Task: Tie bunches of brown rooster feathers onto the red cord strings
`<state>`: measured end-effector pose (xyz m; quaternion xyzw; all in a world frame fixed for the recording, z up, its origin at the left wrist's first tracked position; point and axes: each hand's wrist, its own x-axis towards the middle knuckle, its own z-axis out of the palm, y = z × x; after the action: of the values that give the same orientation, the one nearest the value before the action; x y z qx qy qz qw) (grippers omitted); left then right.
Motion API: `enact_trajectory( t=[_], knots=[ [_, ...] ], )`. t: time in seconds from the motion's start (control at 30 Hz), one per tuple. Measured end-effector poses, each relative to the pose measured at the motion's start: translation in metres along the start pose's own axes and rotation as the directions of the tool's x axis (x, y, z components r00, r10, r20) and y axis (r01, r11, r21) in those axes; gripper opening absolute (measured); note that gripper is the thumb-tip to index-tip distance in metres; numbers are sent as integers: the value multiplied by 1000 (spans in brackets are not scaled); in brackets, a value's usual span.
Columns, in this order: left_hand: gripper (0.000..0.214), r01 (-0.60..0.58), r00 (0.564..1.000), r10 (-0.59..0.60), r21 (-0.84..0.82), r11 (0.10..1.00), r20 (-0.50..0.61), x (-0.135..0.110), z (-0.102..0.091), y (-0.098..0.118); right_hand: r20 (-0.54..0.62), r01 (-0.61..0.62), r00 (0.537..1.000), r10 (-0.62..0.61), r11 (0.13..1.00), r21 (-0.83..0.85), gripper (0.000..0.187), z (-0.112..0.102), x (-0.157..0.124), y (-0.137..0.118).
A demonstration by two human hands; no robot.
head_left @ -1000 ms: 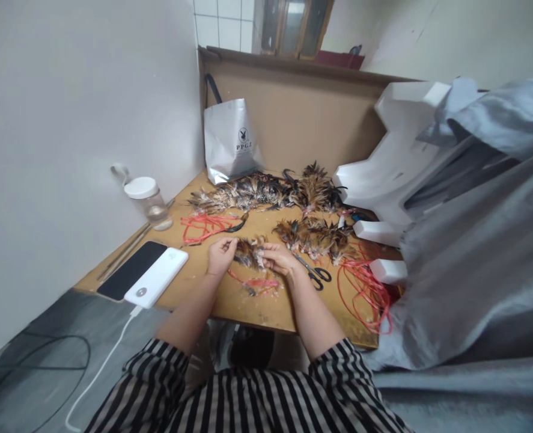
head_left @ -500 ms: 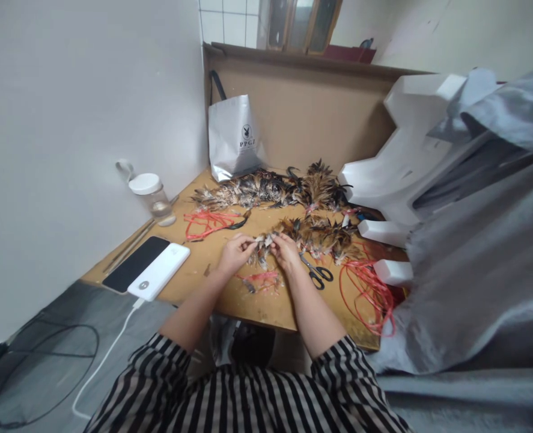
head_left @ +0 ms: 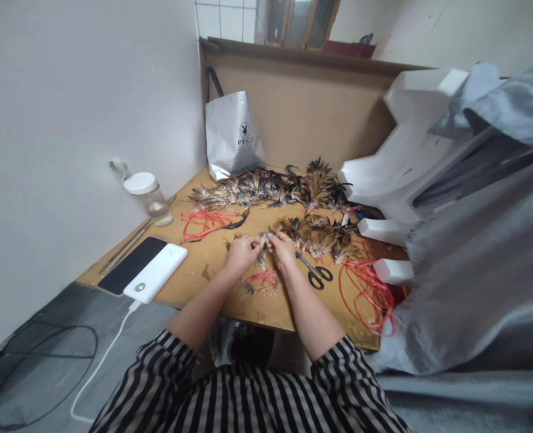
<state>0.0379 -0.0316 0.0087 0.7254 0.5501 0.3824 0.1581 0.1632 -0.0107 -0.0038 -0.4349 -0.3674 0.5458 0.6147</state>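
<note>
Both hands meet over the middle of the tabletop (head_left: 257, 307). The left hand (head_left: 241, 252) and the right hand (head_left: 284, 249) are curled, and their fingertips pinch a small bunch of feathers (head_left: 262, 255) from both sides. The bunch seems to hang just above the wood, but it is too small to be sure.

A big grey cloth (head_left: 473, 270) fills the side at 3 o'clock from the hands. A brown cardboard wall (head_left: 306, 108) stands at the back, at 12 o'clock. A white foam block (head_left: 396, 174) leans at 2 o'clock. A silver bag (head_left: 232, 138) stands against the cardboard at 12 o'clock.

A long pile of feathers (head_left: 270, 187) lies in front of the bag. A second feather pile (head_left: 320, 236) lies just beside the right hand, at 2 o'clock. A tangle of red cord (head_left: 368, 288) lies at 4 o'clock, and another red cord heap (head_left: 203, 221) lies at 10 o'clock.

A black phone (head_left: 128, 264) and a white power bank (head_left: 157, 272) lie side by side, touching, at 9 o'clock. A jar (head_left: 146, 195) with a white lid stands at 10 o'clock, by the wall. Black scissors (head_left: 313, 273) lie near the right hand at 4 o'clock. A little red string (head_left: 259, 278) lies at 6 o'clock, just under the hands.
</note>
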Motion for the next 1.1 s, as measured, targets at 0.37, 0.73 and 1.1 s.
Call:
enact_trajectory(
  t=[0.37, 0.73, 1.1],
  knots=[
    [18, -150, 987, 160, 205, 967, -33, -8, -9, 9, -32, 3, 999, -2, 999, 35, 22, 1, 0, 2],
    [23, -130, 991, 124, 377, 917, 39, -3, -6, 21, -68, 52, 996, -55, 998, -39, 20, 4, -6, -5],
    [24, -18, 999, 5, 295, 955, 47, 4, -6, 20, -54, 38, 998, -40, 999, -23, 20, 5, -4, -3]
  ],
)
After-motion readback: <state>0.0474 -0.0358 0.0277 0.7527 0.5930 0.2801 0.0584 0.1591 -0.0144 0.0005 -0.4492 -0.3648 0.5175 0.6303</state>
